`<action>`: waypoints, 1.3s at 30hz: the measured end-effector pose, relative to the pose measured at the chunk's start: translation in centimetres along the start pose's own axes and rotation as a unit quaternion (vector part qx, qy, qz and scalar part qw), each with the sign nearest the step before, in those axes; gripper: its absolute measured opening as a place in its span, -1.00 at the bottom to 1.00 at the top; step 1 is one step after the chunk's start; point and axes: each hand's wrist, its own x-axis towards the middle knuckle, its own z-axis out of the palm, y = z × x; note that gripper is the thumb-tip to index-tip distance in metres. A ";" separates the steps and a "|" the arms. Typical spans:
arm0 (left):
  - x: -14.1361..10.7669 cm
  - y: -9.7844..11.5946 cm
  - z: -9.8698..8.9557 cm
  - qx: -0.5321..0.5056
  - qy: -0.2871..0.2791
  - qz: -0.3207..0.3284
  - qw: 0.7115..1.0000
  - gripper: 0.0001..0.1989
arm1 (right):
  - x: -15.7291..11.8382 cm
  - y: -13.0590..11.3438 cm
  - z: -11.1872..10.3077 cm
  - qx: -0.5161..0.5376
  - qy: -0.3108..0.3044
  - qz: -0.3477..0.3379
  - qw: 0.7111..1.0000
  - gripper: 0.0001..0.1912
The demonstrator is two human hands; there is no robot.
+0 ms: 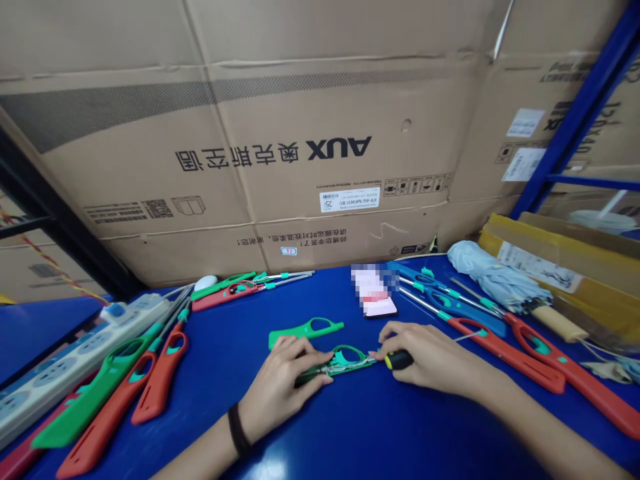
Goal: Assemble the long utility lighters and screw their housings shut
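An opened green lighter body [345, 360], its inner wires showing, lies on the blue table below the middle of the view. My left hand [295, 370] grips its left end between thumb and fingers. At its right end, my right hand [417, 353] pinches something small near the tip with thumb and finger. A screwdriver with a black and yellow handle [400, 360] is tucked in that same hand, its thin shaft pointing right. Just behind, a loose green shell half [305, 331] rests on the table.
Red and green lighters [107, 387] lie beside a white power strip [45, 367] at left, others [240, 290] farther back. A phone [375, 293] lies behind my hands. Red and blue lighters [515, 353], an umbrella [500, 277] and a yellow-taped box [565, 267] are at right.
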 end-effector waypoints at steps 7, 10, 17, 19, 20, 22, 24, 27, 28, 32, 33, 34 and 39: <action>-0.1 -0.1 -0.3 0.000 0.000 0.020 1.000 -0.73 | 1.5 1.0 -0.7 0.067 0.067 -0.027 0.995 -0.63; -0.4 0.2 -0.5 0.012 0.001 0.035 0.999 -0.70 | 2.5 0.6 -0.9 0.057 0.104 -0.012 0.993 -0.76; 0.0 -2.1 -2.1 0.070 0.063 0.031 0.995 -0.78 | 3.9 0.6 0.6 0.045 0.166 -0.029 0.985 -0.83; 0.1 -3.5 -2.6 0.082 0.044 0.014 0.996 -0.77 | 4.2 0.9 1.1 0.035 0.171 -0.029 0.984 -0.83; 0.1 -4.1 -2.8 0.083 0.029 0.009 0.996 -0.77 | 4.4 0.9 1.4 0.030 0.169 -0.029 0.985 -0.82; 0.0 -5.0 -3.1 0.075 0.008 -0.007 0.997 -0.76 | 4.8 0.9 1.9 0.020 0.161 -0.030 0.986 -0.80; -0.1 -5.5 -3.3 0.054 -0.003 -0.022 0.998 -0.74 | 5.1 0.6 2.3 0.011 0.148 -0.035 0.988 -0.76; -0.1 -5.8 -3.4 0.016 -0.008 -0.043 0.999 -0.75 | 5.4 -0.3 2.8 0.008 0.130 -0.049 0.990 -0.78; -0.1 -5.9 -3.4 0.005 -0.008 -0.054 0.999 -0.75 | 5.4 -0.6 2.8 0.008 0.125 -0.055 0.991 -0.81; -0.1 -6.5 -3.6 -0.019 -0.031 -0.125 0.991 -0.75 | 5.0 -1.4 2.6 0.011 0.118 -0.064 0.991 -0.84; -0.1 -6.7 -3.7 -0.017 -0.042 -0.147 0.988 -0.73 | 4.8 -1.4 2.4 0.013 0.126 -0.062 0.990 -0.83; -0.1 -6.8 -3.8 -0.012 -0.054 -0.166 0.985 -0.72 | 4.7 -1.3 2.2 0.016 0.136 -0.058 0.989 -0.83; 0.1 -7.2 -4.5 0.009 -0.085 -0.204 0.975 -0.66 | 4.1 -0.5 1.7 0.027 0.168 -0.044 0.984 -0.82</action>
